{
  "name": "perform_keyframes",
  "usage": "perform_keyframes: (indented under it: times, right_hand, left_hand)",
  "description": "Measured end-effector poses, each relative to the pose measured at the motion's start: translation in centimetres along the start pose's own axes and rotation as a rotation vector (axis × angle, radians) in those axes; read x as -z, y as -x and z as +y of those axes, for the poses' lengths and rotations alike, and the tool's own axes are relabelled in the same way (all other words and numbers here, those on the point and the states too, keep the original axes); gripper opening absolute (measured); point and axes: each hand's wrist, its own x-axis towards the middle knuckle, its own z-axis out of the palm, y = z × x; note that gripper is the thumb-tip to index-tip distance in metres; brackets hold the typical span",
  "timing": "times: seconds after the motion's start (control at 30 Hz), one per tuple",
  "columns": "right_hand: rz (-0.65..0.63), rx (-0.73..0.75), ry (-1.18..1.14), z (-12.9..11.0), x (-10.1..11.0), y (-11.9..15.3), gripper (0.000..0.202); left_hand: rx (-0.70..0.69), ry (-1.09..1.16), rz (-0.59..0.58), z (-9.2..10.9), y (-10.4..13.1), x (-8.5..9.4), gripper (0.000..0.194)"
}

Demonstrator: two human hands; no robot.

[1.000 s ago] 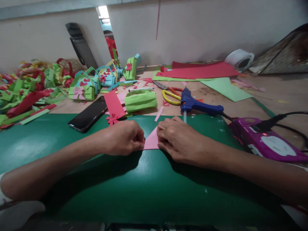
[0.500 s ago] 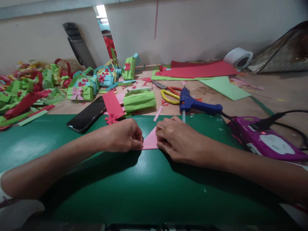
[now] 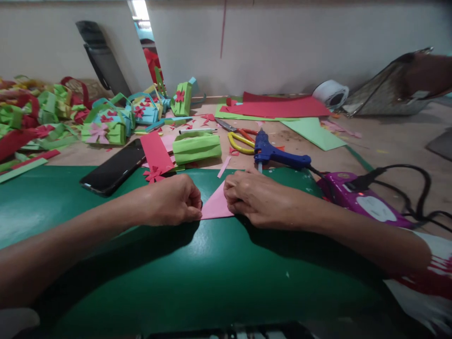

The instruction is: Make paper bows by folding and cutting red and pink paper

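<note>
The left hand (image 3: 176, 200) and right hand (image 3: 254, 197) pinch a smooth pink paper triangle (image 3: 217, 205) over glossy green sheeting (image 3: 212, 268); its far corner seems partly hidden by right-hand fingers.

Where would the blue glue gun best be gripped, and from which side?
Probably mid-handle on the blue glue gun, from above and the right: it lies with the handle stretching rightward, clear of the tapered nozzle. The cord leaves the handle's end, so grip short of it.
</note>
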Motion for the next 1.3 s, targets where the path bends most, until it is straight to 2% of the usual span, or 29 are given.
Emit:
perform_keyframes:
  times: [0.2,0.37,0.87,1.3]
  right_hand:
    - [0.0,0.033,-0.027,0.27,0.01,0.29,0.023]
    - [0.048,0.008,-0.091,0.3,-0.13,0.54,0.023]
    - [0.065,-0.073,0.042,-0.33,-0.7,-0.22,0.019]
    - [0.059,-0.022,0.112,-0.64,-0.78,-0.17,0.014]
  left_hand:
    - [0.012,0.002,-0.013,-0.05,-0.09,-0.1,0.014]
    - [-0.001,-0.01,-0.005,0.03,-0.18,-0.08,0.014]
    - [-0.013,-0.026,-0.013,-0.07,-0.13,-0.15,0.016]
    - [-0.006,-0.042,-0.012,0.37,0.08,-0.01,0.014]
